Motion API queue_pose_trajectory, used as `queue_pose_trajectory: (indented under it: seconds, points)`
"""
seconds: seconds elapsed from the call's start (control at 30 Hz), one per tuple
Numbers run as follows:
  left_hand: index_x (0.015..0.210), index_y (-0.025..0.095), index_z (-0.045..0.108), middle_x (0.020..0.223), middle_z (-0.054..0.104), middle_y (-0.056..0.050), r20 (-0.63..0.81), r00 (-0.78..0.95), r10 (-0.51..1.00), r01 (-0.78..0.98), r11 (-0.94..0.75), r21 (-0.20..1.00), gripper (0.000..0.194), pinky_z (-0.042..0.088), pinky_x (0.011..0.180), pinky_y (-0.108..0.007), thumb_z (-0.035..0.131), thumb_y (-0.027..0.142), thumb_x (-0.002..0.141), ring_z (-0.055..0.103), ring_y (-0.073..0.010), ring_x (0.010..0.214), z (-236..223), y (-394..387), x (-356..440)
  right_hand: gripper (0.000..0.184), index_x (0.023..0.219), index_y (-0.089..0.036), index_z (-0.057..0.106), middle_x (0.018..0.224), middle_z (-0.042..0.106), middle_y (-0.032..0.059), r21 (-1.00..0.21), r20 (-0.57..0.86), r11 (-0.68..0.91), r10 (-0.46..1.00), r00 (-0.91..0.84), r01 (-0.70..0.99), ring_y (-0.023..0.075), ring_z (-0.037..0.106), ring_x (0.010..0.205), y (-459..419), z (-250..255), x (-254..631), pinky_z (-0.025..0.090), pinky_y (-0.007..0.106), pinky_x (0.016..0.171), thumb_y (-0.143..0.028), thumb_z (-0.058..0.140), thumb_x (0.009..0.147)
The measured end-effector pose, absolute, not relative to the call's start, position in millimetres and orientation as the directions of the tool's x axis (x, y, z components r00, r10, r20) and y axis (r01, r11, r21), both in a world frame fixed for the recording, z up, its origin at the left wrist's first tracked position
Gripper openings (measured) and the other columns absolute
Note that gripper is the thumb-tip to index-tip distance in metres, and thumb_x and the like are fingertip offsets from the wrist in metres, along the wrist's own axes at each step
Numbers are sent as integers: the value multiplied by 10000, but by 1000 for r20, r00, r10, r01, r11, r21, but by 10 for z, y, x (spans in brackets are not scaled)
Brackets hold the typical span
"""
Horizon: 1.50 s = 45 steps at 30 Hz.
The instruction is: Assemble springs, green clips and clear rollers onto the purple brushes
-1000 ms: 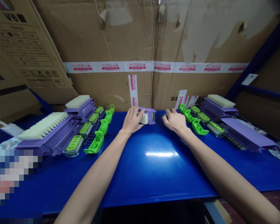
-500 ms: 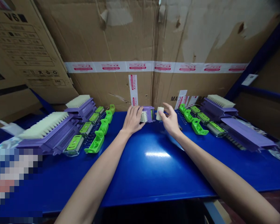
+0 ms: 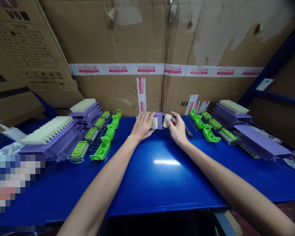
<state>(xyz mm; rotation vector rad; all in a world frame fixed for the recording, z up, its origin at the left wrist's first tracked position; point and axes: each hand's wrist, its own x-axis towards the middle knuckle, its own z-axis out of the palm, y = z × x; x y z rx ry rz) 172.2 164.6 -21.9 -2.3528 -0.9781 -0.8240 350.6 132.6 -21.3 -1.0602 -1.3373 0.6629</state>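
Note:
In the middle of the blue table, my left hand is closed over a purple brush housing with pale bristles facing me. My right hand pinches a small white block between thumb and fingers, close by the housing's right end; whether they touch I cannot tell. A dark slim tool lies just right of my right hand. Part of the housing is hidden under my left fingers.
Purple brush housings stand at left, others at right. Beside them lie clear-and-green parts, springs and bright green brackets in rows. Cardboard walls the back of the blue table.
My right hand has moved the white block slightly left, up to the housing's right end, and the block has tilted. The dark tool shows more fully. My left hand keeps its hold.

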Motion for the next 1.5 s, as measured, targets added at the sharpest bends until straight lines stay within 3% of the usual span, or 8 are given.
queue_pose_trajectory:
  seconds: [0.2, 0.5, 0.67, 0.9, 1.1, 1.2, 1.37, 1.5]
  points:
    - [1341, 36, 389, 1264, 504, -230, 657, 580, 482, 758, -615, -217, 615, 354, 988, -494, 531, 336, 824, 463, -354, 1172, -224, 1639, 1729, 509, 1273, -171, 453, 1007, 697, 89, -843, 471, 403, 873, 127, 357, 195, 655, 858, 1296, -185, 3559, 522, 335, 777, -433, 502, 840]
    - [1335, 44, 402, 1263, 499, -236, 695, 534, 482, 772, -613, -168, 638, 374, 953, -486, 547, 374, 809, 470, -360, 1138, -260, 1657, 1727, 485, 1309, -185, 484, 797, 682, 22, -662, 569, 452, 822, 8, 598, 141, 573, 632, 1284, -47, 3634, 491, 294, 699, -320, 471, 843]
    - [1346, 58, 389, 1259, 501, -229, 708, 503, 495, 782, -609, -130, 655, 379, 950, -481, 572, 359, 794, 471, -358, 1141, -252, 1638, 1769, 500, 1346, -202, 458, 849, 693, 31, -600, 567, 453, 822, -49, 659, 141, 617, 691, 1274, 33, 3673, 491, 279, 726, -268, 448, 850]
    - [1336, 47, 405, 1257, 506, -231, 709, 511, 485, 785, -599, -156, 632, 385, 941, -477, 554, 365, 811, 479, -355, 1123, -244, 1619, 1813, 535, 1393, -233, 419, 1024, 699, 64, -511, 512, 396, 853, -100, 763, 227, 665, 911, 1212, 58, 3645, 494, 360, 857, -267, 454, 860]
    - [1352, 85, 394, 1257, 507, -225, 720, 505, 477, 784, -602, -151, 632, 362, 978, -506, 580, 307, 790, 473, -355, 1163, -243, 1610, 1803, 601, 1431, -201, 345, 1191, 649, 78, -666, 560, 430, 828, 27, 609, 237, 626, 1061, 1212, -64, 3572, 481, 393, 933, -334, 485, 862]
    - [1362, 118, 385, 1269, 502, -215, 736, 470, 488, 806, -576, -133, 634, 324, 1017, -545, 577, 283, 781, 463, -356, 1188, -247, 1611, 1792, 553, 1366, -197, 438, 1193, 646, 85, -797, 501, 416, 860, 93, 439, 228, 616, 1070, 1211, -56, 3545, 500, 389, 917, -447, 465, 875]
    - [1363, 156, 391, 1292, 486, -190, 727, 495, 475, 802, -571, -172, 624, 264, 1071, -558, 558, 218, 765, 433, -342, 1240, -250, 1611, 1783, 489, 1162, -203, 580, 1179, 639, 87, -974, 224, 221, 972, 69, 45, 214, 636, 996, 1241, -24, 3536, 570, 355, 738, -559, 425, 864]
    - [1331, 152, 429, 1295, 489, -181, 722, 493, 486, 812, -555, -181, 555, 261, 1076, -533, 521, 206, 786, 438, -327, 1238, -251, 1609, 1792, 443, 1161, -191, 555, 942, 706, 105, -977, -43, -58, 996, -81, -204, 213, 686, 805, 1227, 34, 3534, 565, 392, 711, -508, 457, 867]
